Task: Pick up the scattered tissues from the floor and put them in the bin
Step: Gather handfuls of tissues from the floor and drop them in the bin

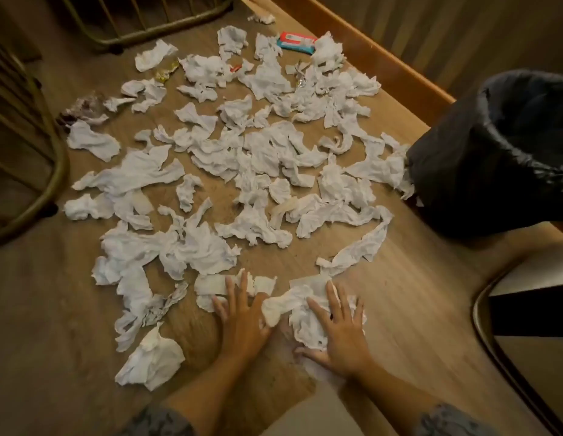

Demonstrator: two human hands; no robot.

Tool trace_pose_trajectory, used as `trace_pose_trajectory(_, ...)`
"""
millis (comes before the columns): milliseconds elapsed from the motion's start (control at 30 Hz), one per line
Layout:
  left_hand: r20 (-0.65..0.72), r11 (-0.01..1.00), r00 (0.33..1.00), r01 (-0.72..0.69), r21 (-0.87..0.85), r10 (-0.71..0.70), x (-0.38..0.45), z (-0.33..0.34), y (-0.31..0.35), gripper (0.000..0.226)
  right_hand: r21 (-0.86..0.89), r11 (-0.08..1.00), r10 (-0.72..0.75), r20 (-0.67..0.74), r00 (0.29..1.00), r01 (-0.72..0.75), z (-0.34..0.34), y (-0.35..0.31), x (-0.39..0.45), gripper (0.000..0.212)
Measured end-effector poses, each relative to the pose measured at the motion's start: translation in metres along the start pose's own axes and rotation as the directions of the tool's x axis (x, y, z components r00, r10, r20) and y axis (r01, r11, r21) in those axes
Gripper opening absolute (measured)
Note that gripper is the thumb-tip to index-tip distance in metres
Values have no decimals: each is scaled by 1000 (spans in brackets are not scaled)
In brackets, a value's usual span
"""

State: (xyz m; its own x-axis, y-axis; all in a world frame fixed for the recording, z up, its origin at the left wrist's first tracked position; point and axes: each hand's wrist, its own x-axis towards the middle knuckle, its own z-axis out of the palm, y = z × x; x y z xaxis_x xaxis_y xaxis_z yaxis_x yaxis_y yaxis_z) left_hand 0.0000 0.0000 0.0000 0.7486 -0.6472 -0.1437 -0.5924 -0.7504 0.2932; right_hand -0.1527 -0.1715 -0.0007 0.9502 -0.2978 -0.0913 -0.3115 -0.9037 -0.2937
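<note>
Several crumpled white tissues lie scattered over the wooden floor. A bin lined with a black bag stands at the right, its mouth open. My left hand lies flat, fingers spread, on flat tissue pieces near the front of the mess. My right hand presses flat on a crumpled tissue clump beside it, fingers apart. Neither hand is closed around anything.
A red and teal packet lies at the far side among the tissues, with a gold wrapper and a dark crumpled wrapper to the left. Metal chair frames stand left and behind. A wooden ledge runs along the right.
</note>
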Motion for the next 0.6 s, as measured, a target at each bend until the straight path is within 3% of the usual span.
trace_pose_trajectory(67, -61, 978, 997, 33, -206, -46, -8, 5, -6, 34, 76, 997, -15, -35, 999, 18, 6, -2, 6, 76)
trace_pose_trajectory(133, -130, 916, 979, 96, -390, -158, -15, 5, -10, 30, 224, 974, -20, -76, 997, 37, 11, -3, 17, 57)
trace_pose_trajectory(167, -145, 906, 966, 140, -399, -213, -15, 13, -15, 30, 288, 955, -34, -112, 993, 65, 17, -3, 22, 50)
trace_pose_trajectory(300, -102, 863, 938, 257, -436, -330, -12, 13, -21, 8, 436, 896, 2, -195, 981, 85, 25, -17, 43, 44)
trace_pose_trajectory(400, -76, 730, 888, 322, -603, -454, -5, -10, -13, 16, 570, 821, 151, -184, 971, -19, 15, -32, 58, 41)
trace_pose_trajectory(500, -71, 466, 679, 420, -779, -730, -1, -46, -16, 13, 701, 703, 324, -160, 932, -124, -4, -42, 72, 37)
trace_pose_trajectory(567, -162, 405, 544, 362, -839, -823, -2, -64, -35, 32, 762, 634, 386, -164, 908, -131, -15, -50, 84, 34)
trace_pose_trajectory(600, -193, 395, 514, 318, -862, -836, -4, -71, -46, 39, 781, 615, 399, -194, 896, -105, -20, -55, 92, 32)
